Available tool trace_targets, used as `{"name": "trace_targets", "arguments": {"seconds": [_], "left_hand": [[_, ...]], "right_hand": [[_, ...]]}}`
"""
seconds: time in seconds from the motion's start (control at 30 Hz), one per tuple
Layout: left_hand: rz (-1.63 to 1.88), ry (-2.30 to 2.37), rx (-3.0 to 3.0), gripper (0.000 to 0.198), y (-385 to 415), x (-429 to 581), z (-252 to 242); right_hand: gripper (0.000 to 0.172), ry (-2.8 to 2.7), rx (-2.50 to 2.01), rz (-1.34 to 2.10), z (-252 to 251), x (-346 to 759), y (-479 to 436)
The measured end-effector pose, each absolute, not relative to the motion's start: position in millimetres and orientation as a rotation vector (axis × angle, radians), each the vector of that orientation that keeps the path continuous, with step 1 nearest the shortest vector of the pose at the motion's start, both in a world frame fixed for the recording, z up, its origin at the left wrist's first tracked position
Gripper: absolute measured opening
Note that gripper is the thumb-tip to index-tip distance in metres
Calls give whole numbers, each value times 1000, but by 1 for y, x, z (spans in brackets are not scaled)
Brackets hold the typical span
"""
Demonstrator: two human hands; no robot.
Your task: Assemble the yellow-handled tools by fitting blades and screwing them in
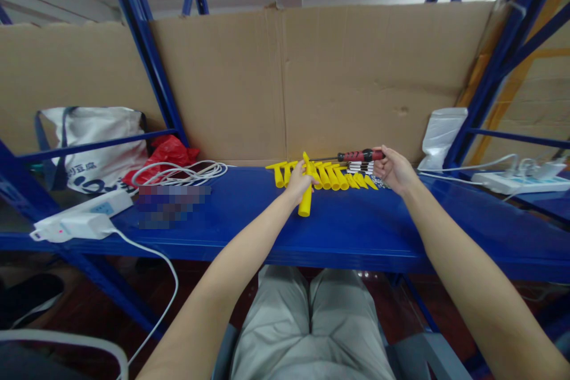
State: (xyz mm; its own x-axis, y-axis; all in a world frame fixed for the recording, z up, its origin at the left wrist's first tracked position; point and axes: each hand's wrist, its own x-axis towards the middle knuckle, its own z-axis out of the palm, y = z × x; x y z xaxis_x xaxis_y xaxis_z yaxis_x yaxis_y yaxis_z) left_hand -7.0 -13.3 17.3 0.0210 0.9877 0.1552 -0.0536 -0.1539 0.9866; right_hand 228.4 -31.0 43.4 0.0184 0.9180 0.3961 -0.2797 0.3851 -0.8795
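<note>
Left grip (299, 183) clenched on a yellow T-shaped piece (305, 204), held over the table (338, 231), mid-span. Right grip (394, 171) has the red-black screwdriver (356, 156), shaft aimed left at that piece's head; can't tell if the tip is seated. Row of similar yellow pieces (335, 179) behind, partly blocked by left grip; small yellow pieces (360, 181) at its right end. Cardboard (356, 77) walls the back. Left: cable coil (191, 174), red bag (165, 154), power strip (91, 214). Right: white pouch (442, 135), second strip (512, 181).
</note>
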Motion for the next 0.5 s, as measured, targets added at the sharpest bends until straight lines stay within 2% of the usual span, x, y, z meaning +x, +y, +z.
{"name": "trace_targets", "arguments": {"seconds": [0.27, 0.5], "left_hand": [[1350, 1077, 1282, 85, -10, -7, 15], [1363, 1069, 1296, 84, -11, -6, 15]], "right_hand": [[26, -1186, -659, 1006, 45, 228, -29], [36, -1160, -639, 1011, 42, 229, -29]]}}
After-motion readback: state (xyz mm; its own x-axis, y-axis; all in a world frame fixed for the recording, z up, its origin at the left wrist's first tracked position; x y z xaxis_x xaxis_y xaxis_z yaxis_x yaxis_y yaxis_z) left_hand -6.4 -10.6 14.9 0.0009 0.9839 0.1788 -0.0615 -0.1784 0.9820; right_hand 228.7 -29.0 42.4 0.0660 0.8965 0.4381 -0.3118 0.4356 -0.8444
